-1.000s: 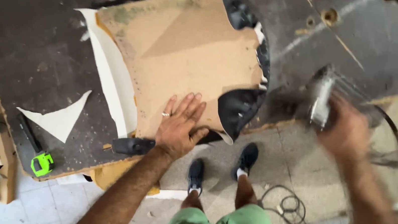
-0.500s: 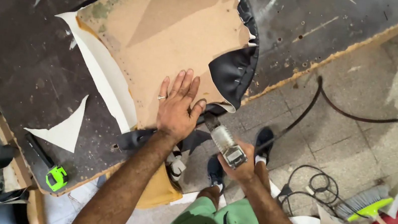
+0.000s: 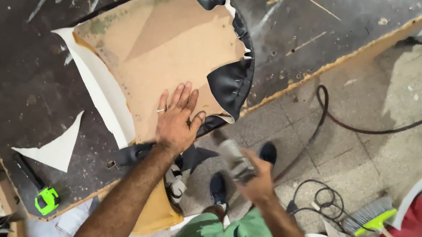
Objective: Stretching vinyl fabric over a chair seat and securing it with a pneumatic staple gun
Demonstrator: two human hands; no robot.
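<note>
Flat tan fibreboard seat panel [image 3: 154, 58], part-wrapped in black vinyl cover [image 3: 231, 81], lies on the dark scarred workbench [image 3: 22, 84]. The panel looks stiff and light; the vinyl looks soft, pliant and likely slick, best gripped at its loose edge. Left hand [image 3: 176, 117] is spread open, pressing flat on the panel's near edge. Right hand [image 3: 257, 180] is off the bench below that corner, clenched round a blurred metal tool [image 3: 235, 159], probably a staple gun.
</note>
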